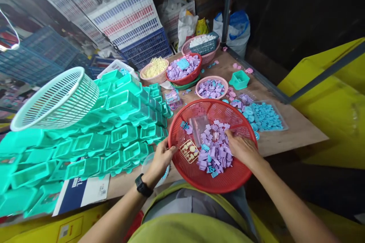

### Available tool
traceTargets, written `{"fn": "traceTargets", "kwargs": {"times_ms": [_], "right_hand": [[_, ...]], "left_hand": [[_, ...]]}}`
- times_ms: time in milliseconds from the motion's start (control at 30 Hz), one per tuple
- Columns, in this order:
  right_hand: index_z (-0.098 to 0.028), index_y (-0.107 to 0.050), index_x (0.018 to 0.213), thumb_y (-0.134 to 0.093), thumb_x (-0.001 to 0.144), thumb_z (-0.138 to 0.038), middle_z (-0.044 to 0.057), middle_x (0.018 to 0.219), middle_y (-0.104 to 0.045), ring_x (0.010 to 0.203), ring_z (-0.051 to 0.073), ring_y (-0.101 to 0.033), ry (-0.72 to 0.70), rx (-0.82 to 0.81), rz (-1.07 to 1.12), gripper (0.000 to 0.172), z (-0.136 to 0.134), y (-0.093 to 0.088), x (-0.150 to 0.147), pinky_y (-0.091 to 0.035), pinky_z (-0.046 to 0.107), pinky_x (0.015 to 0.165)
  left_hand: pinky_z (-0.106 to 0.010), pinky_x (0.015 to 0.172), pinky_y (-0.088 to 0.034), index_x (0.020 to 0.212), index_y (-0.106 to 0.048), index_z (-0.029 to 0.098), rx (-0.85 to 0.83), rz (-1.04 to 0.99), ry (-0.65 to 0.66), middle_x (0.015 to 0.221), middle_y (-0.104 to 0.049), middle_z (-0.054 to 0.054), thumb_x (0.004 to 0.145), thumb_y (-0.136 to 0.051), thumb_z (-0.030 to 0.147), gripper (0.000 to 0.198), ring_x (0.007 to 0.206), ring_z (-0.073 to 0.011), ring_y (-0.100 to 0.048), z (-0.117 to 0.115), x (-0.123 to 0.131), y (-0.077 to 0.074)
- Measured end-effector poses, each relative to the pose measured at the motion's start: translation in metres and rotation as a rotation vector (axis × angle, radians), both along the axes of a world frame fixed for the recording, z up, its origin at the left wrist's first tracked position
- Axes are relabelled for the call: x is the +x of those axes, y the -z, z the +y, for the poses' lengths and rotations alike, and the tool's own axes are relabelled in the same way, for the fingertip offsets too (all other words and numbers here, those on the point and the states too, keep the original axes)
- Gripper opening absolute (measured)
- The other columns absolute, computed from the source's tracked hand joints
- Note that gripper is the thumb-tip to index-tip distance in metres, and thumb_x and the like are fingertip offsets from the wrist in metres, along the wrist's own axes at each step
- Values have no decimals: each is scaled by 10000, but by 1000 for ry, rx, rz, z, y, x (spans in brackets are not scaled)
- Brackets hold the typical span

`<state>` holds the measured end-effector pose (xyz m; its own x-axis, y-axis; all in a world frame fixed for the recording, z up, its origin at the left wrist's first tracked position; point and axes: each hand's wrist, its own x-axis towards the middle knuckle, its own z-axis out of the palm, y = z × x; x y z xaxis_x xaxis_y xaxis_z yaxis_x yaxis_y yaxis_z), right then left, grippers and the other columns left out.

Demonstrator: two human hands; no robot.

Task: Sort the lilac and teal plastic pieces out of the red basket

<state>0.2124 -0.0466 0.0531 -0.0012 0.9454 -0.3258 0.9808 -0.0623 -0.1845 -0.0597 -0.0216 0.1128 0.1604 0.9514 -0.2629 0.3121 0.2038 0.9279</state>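
Note:
A large red mesh basket (228, 110) rests at the table's near edge, over my lap. Inside lie a heap of small purple plastic pieces (212, 152), a few blue pieces, a clear plastic bag (199, 127) and a beige parts frame (189, 150). My left hand (162, 158), with a black watch on the wrist, grips the basket's left rim. My right hand (242, 148) lies palm down in the basket, its fingers curled into the purple heap; what they hold is hidden.
A big stack of teal plastic boxes (114, 129) with a pale green basket (57, 98) on top fills the left. Behind stand bowls of purple pieces (184, 68), yellow pieces (154, 67) and white pieces (203, 41). Blue discs in a clear tray (265, 115) lie to the right.

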Motion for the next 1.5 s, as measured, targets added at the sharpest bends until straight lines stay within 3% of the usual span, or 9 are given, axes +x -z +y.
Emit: {"fn": "traceTargets", "kwargs": {"times_ms": [133,300,367,500,833,1067,1267,1400,1500], "right_hand": [[-68,-547,1314,-285,1002,-116,203,1162,-690,1166,362,-614,123,288,61,410,-5,-19,-8,-480,461,986],[-169,-697,1099,-393,1046,-277,95,1036,-719,1053,262,-649,-127,120,420,326,-21,-25,-48,-501,401,978],[-184,-674,1258,-520,1010,-330,119,1125,-711,1163,292,-617,-204,74,377,327,-27,-17,-62,-486,443,1041],[-114,-543,1432,-776,835,-444,219,1236,-658,1247,381,-560,-175,26,202,720,-27,-5,-72,-484,515,1051],[-150,-637,1315,-738,873,-350,208,1230,-640,1179,358,-582,-200,127,144,496,-30,0,-100,-510,512,1019],[-119,-593,1332,-622,925,-210,182,1261,-617,1252,357,-532,-214,35,258,418,-22,-1,-101,-471,494,1073],[-116,-604,1248,-644,934,-283,159,1159,-669,1155,349,-581,-155,55,360,358,-25,20,-84,-494,490,1015],[-141,-655,1055,-541,996,-380,124,1036,-701,1066,319,-620,-180,158,428,272,-8,26,-67,-498,490,993],[-145,-666,1133,-506,1005,-277,131,1103,-680,1098,313,-616,-239,239,341,243,7,17,-69,-512,468,981]], "left_hand": [[-297,747,-486,984,-704,132,-8,13,-36,953,-751,-63,694,-578,262,341,822,-216,-648,-2,0,-3],[-289,728,-469,896,-699,135,5,48,-65,863,-722,-47,675,-571,256,283,800,-206,-614,-2,-2,-1],[-282,710,-462,880,-691,135,11,64,-71,840,-709,-42,662,-577,258,275,793,-202,-602,-1,-4,2],[-269,678,-452,879,-668,132,7,41,-77,826,-691,-37,629,-581,265,296,769,-190,-583,0,-6,5],[-257,636,-437,852,-672,124,-4,54,-133,786,-681,-35,613,-574,266,295,709,-171,-557,0,-12,5],[-242,572,-363,835,-647,127,-29,60,-235,701,-584,-1,601,-571,293,297,633,-133,-459,-10,-23,4],[-247,601,-382,867,-650,132,6,70,-283,759,-608,-14,615,-559,303,318,682,-143,-476,-16,-28,3],[-247,571,-361,847,-642,152,16,67,-325,657,-556,19,611,-560,309,295,615,-134,-447,-20,-30,1],[-244,553,-356,846,-652,151,9,43,-351,655,-564,21,591,-568,326,320,601,-131,-444,-23,-28,0]]}}
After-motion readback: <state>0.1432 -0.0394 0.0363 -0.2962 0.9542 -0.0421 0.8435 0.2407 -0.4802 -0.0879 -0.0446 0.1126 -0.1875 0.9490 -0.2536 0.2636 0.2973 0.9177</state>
